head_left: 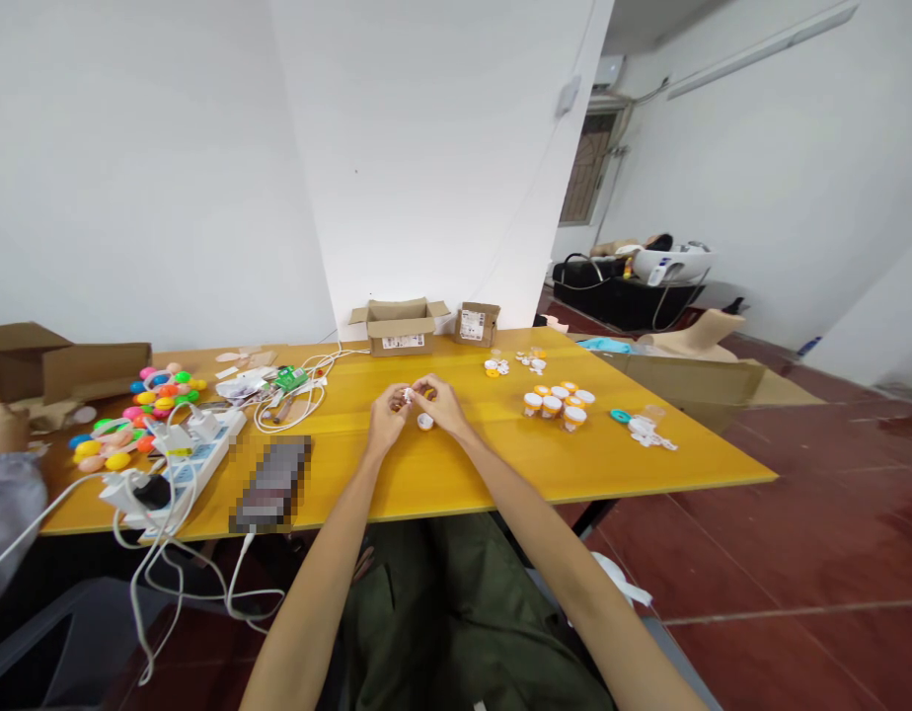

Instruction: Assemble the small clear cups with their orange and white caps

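Observation:
Both my hands meet over the middle of the yellow table [441, 474]. My left hand [388, 415] is curled, pinching a small white piece between its fingertips. My right hand [439, 403] is also curled and touches the same small piece from the right. Just below the fingers a small orange bottle with a white top [424, 422] stands on the table. A cluster of several orange bottles with white lids [558, 402] stands to the right of my hands. More loose white caps and small parts [515, 365] lie farther back.
Two open cardboard boxes [401, 327] stand at the far edge. A white power strip with cables [186, 459] and a phone [272, 484] lie at front left. Coloured plastic balls [149, 405] sit at left, near another person's sleeve [4, 504]. White scraps and a teal cap [638, 425] lie at right.

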A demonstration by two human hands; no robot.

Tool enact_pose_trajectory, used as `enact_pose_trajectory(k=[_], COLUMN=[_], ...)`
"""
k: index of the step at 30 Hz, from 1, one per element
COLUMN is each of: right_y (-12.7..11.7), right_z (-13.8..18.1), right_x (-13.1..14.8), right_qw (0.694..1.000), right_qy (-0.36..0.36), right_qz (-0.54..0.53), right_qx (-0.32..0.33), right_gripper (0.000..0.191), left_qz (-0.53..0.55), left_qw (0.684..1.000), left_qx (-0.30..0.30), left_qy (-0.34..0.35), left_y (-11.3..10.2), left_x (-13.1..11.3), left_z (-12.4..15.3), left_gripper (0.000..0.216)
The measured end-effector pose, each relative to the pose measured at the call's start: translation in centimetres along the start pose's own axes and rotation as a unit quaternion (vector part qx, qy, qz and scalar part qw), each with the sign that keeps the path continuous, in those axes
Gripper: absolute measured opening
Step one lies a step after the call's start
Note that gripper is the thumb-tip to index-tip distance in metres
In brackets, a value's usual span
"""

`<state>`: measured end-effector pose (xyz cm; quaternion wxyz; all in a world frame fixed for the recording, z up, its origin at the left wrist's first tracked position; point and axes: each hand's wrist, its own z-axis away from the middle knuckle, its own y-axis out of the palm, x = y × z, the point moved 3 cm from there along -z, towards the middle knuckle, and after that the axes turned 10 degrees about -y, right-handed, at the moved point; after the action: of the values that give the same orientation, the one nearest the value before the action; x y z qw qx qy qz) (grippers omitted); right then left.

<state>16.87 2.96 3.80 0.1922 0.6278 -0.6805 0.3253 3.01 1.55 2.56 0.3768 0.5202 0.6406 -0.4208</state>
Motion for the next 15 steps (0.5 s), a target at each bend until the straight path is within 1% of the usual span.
enact_pose_trajectory(k=[5, 9, 15], right_y=[0.06, 0.05, 0.1], right_z=[0.02, 0.01, -0.02], right_x=[-0.25, -0.14, 0.36], right_qw=[1.0, 1.0, 1.0], right_qy=[-0.003, -0.011, -0.011], right_qz=[0.008, 0.014, -0.011], right_qx=[0.003, 0.008, 0.016], right_gripper=[0.011, 0.016, 0.02], left_qz=[-0.011, -0.004, 0.003], left_qw=[1.0, 1.0, 1.0], left_qx=[-0.007, -0.011, -0.014], left_qy=[-0.003, -0.002, -0.01], left_y=[-0.12, -0.18, -0.22], left_x=[0.55, 0.77, 0.97], left_z=[-0.19, -0.26, -0.39], left_gripper=[0.024, 0.026, 0.027])
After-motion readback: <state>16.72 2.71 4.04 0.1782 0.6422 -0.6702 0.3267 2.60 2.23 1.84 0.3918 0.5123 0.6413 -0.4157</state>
